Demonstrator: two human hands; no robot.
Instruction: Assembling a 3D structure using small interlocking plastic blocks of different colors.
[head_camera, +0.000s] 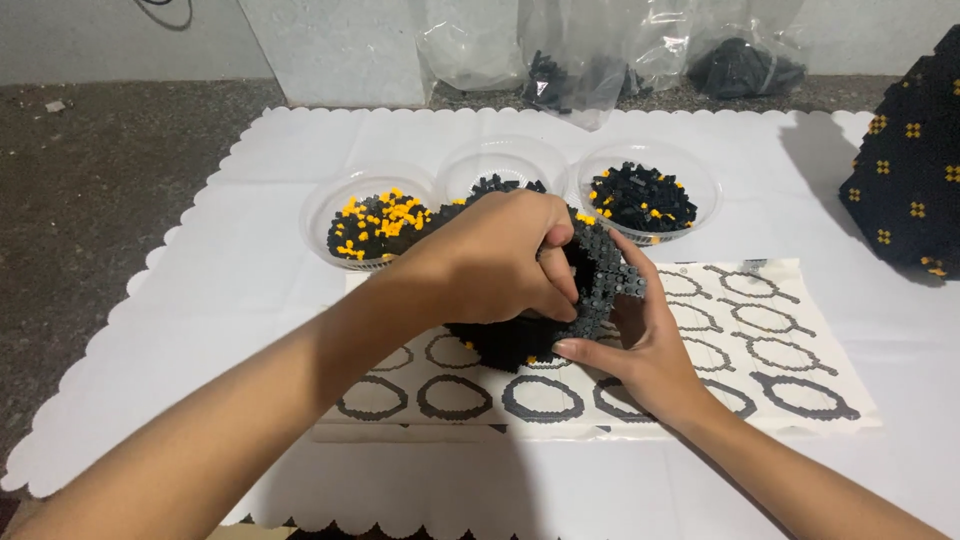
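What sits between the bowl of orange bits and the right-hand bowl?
A third clear bowl holding black bricks, partly hidden by the left hand; head view.

A rounded black model of small studded bricks (600, 285) sat half-built on the printed instruction sheet (800, 340); its curved shell wall stood upright, studs outward, with a yellow fleck near the top edge; both hands closed around it, left hand (495, 255) over the top, right hand (650, 350) cradling the lower side.
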